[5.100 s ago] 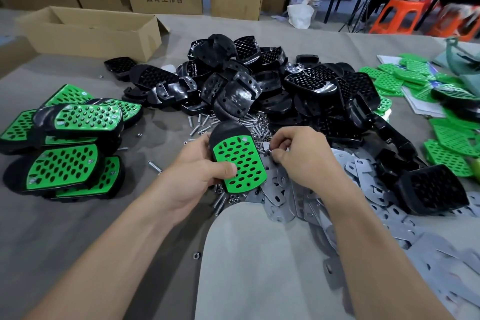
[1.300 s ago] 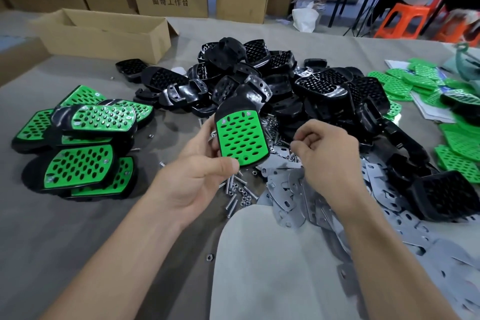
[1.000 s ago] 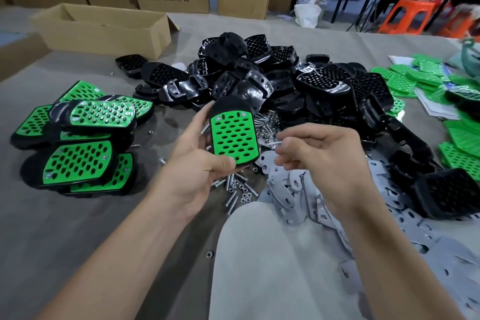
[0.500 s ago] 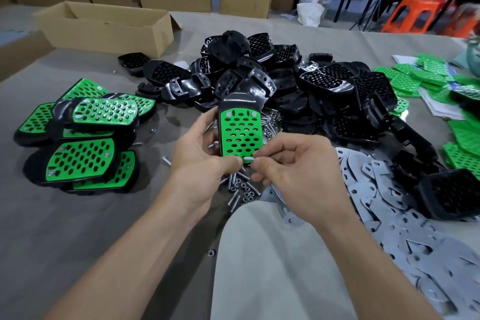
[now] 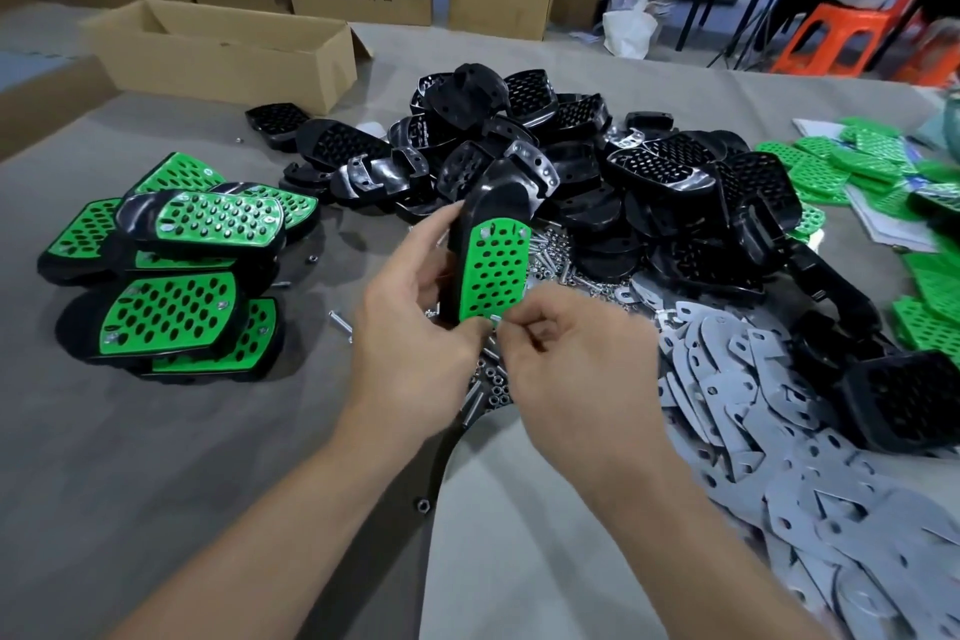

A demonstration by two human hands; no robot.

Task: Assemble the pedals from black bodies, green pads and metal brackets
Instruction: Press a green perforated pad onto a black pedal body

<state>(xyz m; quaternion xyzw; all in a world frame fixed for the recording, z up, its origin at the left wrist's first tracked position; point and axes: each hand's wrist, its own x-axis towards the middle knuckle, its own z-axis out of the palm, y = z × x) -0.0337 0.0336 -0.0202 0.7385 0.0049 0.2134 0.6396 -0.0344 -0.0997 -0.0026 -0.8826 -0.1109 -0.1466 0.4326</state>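
The fingers (image 5: pixel 540 322) of the right hand (image 5: pixel 576 364) pinch a small screw (image 5: pixel 493 319) at the near edge of the green pad (image 5: pixel 493 270). The left hand (image 5: pixel 410 353) grips the pedal (image 5: pixel 470 244), thumb on the pad's near corner and the other fingers curled behind the black body, holding it upright above the desk (image 5: pixel 130 431). Loose screws (image 5: pixel 550 255) lie just beyond it. Metal brackets (image 5: pixel 753 379) spread to the right, and a pile of black bodies (image 5: pixel 571 161) sits behind. Finished pedals (image 5: pixel 197 265) are stacked to the left, loose green pads (image 5: pixel 841 161) lie far right, and an open cardboard box (image 5: pixel 223 52) stands at the back.
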